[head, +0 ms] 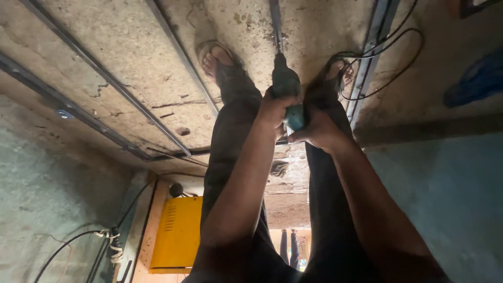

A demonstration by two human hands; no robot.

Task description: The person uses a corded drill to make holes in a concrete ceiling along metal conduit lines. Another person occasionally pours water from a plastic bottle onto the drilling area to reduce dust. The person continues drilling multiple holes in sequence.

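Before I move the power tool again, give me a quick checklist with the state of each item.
1. Both hands on the power tool: ok, left hand and right hand grip it.
2. Tip on the metal rail: cannot tell, contact is hidden.
3. Black cable away from the feet: not ok, it loops beside the right foot.
4. Foot protection: not ok, open sandals; left foot bare-toed.
5. Yellow box out of the way: ok.

Both arms reach forward, left grip (276, 108) and right grip (314, 130) clenched close together

Head camera — steeply downward, close over forearms
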